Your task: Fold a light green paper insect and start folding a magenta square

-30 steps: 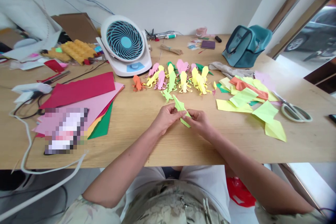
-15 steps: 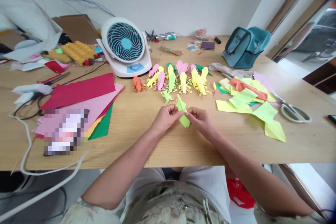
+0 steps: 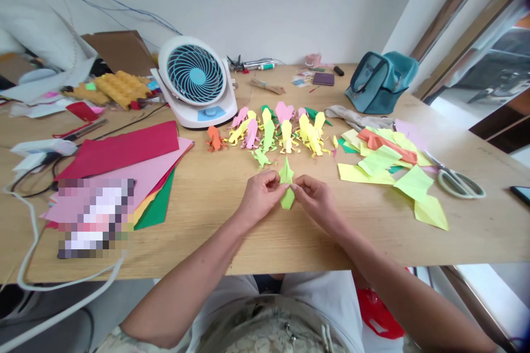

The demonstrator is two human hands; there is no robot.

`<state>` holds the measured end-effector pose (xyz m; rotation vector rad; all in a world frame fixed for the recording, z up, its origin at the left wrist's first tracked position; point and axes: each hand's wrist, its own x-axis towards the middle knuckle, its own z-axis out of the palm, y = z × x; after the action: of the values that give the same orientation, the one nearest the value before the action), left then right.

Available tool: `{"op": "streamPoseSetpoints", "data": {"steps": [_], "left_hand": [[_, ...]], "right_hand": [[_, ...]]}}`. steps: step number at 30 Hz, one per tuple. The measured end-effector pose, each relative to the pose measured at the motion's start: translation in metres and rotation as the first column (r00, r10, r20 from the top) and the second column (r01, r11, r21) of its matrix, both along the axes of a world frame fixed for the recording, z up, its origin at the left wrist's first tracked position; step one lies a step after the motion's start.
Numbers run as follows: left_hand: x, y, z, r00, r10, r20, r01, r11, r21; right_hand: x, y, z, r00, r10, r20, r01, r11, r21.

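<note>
A light green folded paper piece (image 3: 286, 198), long and pointed at its far end, is held between my two hands above the table. My left hand (image 3: 261, 196) pinches its left edge with thumb and forefinger. On the other side, my right hand (image 3: 314, 198) pinches the right edge near the middle. Just beyond it lies a small light green folded paper frog (image 3: 261, 158). Behind that stand several finished folded paper figures in yellow, pink, green and orange, such as a yellow one (image 3: 287, 137) and an orange one (image 3: 214, 138).
A white fan (image 3: 194, 77) stands at the back left. Coloured paper sheets (image 3: 124, 146) and a pixelated object (image 3: 97, 218) lie left. To the right are loose paper pieces (image 3: 414, 183), scissors (image 3: 459, 182) and a teal bag (image 3: 379, 83). A white cable (image 3: 74, 306) hangs over the front edge.
The green paper piece has turned from a slant to nearly straight, its tip now pointing away from me. Both hands still pinch it. The whole view has shifted slightly.
</note>
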<state>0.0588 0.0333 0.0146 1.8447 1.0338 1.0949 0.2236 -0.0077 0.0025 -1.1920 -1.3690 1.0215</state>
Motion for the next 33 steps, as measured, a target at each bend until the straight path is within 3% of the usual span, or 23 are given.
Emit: {"op": "streamPoseSetpoints", "data": {"steps": [3,6,8,11,15,24,29,33], "left_hand": [[0.000,0.001,-0.003,0.993,-0.066,0.101,0.081,0.986,-0.148],[0.003,0.000,-0.007,0.958,-0.123,0.259,0.202,0.931,-0.304],[0.004,-0.001,-0.007,0.961,-0.130,0.245,0.204,0.931,-0.303],[0.004,-0.002,-0.005,0.987,-0.132,0.091,0.150,0.960,-0.235],[0.002,-0.005,-0.003,0.983,-0.180,-0.032,0.167,0.955,-0.244],[0.002,-0.008,0.000,0.978,-0.205,0.038,0.207,0.925,-0.319],[0.004,-0.009,0.006,0.961,-0.216,0.171,0.266,0.884,-0.384],[0.005,-0.009,0.006,0.972,-0.180,0.151,0.229,0.872,-0.432]], "right_hand": [[0.000,0.000,0.000,0.998,0.049,-0.030,-0.049,0.999,0.005],[0.001,0.001,-0.001,0.994,0.080,-0.069,-0.080,0.997,0.003],[0.002,0.001,-0.002,0.994,0.073,-0.084,-0.074,0.997,-0.001],[0.005,0.001,-0.002,0.996,-0.023,-0.088,0.028,0.998,0.051],[0.008,0.001,0.003,0.993,-0.095,-0.064,0.103,0.986,0.131],[0.004,0.002,0.009,0.977,-0.139,-0.161,0.148,0.988,0.043],[0.002,0.001,0.013,0.975,-0.108,-0.194,0.127,0.988,0.090],[0.002,0.002,0.014,0.965,-0.149,-0.214,0.171,0.981,0.091]]}}
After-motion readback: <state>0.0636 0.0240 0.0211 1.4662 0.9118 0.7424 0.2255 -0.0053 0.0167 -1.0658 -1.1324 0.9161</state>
